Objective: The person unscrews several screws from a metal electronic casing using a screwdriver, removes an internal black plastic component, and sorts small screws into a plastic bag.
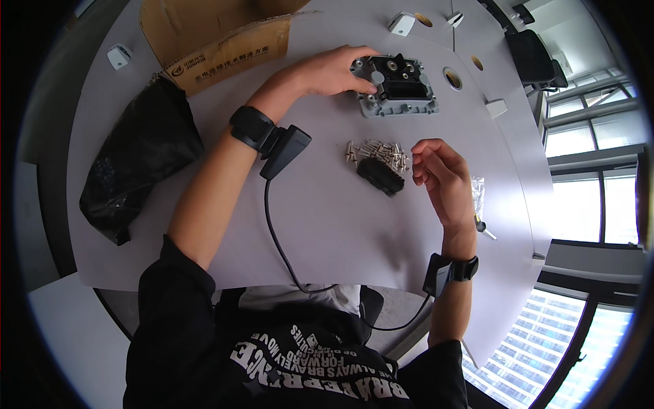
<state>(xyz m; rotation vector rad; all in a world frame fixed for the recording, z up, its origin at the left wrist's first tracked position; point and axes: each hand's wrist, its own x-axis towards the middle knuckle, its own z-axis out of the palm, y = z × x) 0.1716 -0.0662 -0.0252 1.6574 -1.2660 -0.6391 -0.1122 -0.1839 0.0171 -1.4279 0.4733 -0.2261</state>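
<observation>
The left hand [334, 71] lay on the edge of a grey, ridged housing [396, 87] with a black block set in it, far across the smooth grey table [327, 225], fingers spread against its side. The right hand [439, 174] hovered just beside a heap of small shiny screws [377, 151] and a black ribbed part [380, 176], fingers curled together; whether they pinched a screw could not be told.

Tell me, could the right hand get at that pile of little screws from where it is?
Probably yes. The right hand hovers just beside the screws, fingertips curled toward them, with bare table between. Only the small black part lies close below the pile, not across the way.
</observation>
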